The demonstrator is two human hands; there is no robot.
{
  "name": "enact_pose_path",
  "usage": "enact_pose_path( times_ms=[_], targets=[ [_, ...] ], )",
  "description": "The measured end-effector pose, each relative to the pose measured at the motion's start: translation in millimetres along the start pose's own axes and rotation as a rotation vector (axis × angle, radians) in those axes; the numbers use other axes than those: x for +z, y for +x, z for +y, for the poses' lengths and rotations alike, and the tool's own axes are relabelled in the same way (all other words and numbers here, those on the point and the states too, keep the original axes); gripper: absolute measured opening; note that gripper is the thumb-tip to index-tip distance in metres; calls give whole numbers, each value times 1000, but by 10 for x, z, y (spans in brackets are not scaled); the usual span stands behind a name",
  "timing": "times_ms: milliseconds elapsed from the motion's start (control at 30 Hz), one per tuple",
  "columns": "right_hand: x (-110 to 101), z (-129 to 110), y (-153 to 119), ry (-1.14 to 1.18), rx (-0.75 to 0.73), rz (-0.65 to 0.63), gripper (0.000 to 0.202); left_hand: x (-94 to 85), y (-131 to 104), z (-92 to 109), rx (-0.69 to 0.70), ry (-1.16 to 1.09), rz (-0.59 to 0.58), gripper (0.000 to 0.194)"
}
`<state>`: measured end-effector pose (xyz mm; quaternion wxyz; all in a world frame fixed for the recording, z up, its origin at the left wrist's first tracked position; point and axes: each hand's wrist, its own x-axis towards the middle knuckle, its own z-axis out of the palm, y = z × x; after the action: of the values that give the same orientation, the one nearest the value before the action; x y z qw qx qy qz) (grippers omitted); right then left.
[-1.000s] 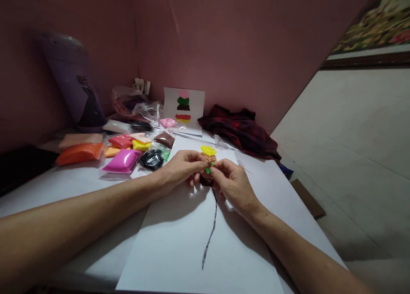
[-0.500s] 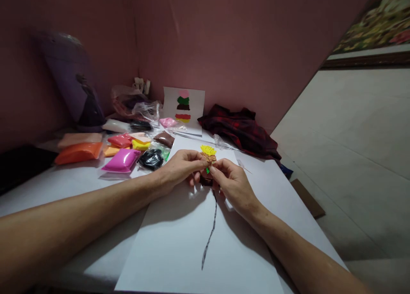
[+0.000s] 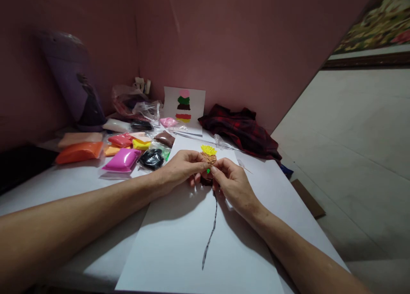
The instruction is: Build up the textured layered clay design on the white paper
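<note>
A sheet of white paper (image 3: 173, 247) lies before me, with a layered figure in what looks like modelling clay. Its top is a yellow tuft (image 3: 209, 149), and under that comes a ridged tan band (image 3: 209, 158). A bit of green (image 3: 208, 170) and a dark brown band (image 3: 206, 181) show lower, partly covered by my fingers. A thin black wavy line (image 3: 211, 225) runs down the paper from there. My left hand (image 3: 184, 168) pinches at the tan band from the left. From the right, my right hand (image 3: 232, 181) pinches close beside it; anything between the fingertips is too small to name.
Plastic packets of coloured clay, including magenta (image 3: 121, 160), orange (image 3: 80, 152) and black (image 3: 151, 158), lie at left. A card with coloured layers (image 3: 184, 110) leans on the wall. Dark red plaid cloth (image 3: 241, 129) is bunched behind, right. The table edge (image 3: 320, 225) drops off at right.
Both hands stay at nearly the same spot, still pinching over the figure. Only slight finger movement shows, and a little more of the tan band is visible.
</note>
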<state>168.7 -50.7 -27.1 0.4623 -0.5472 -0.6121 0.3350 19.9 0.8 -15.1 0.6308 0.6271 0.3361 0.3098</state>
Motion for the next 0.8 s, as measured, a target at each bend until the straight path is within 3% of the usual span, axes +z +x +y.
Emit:
enact_pose_path(
  times_ms=[800],
  targets=[
    [-9,31,-4,-21,-51,-20,13,-5,3,-5,34,-92,19,14]
  ],
)
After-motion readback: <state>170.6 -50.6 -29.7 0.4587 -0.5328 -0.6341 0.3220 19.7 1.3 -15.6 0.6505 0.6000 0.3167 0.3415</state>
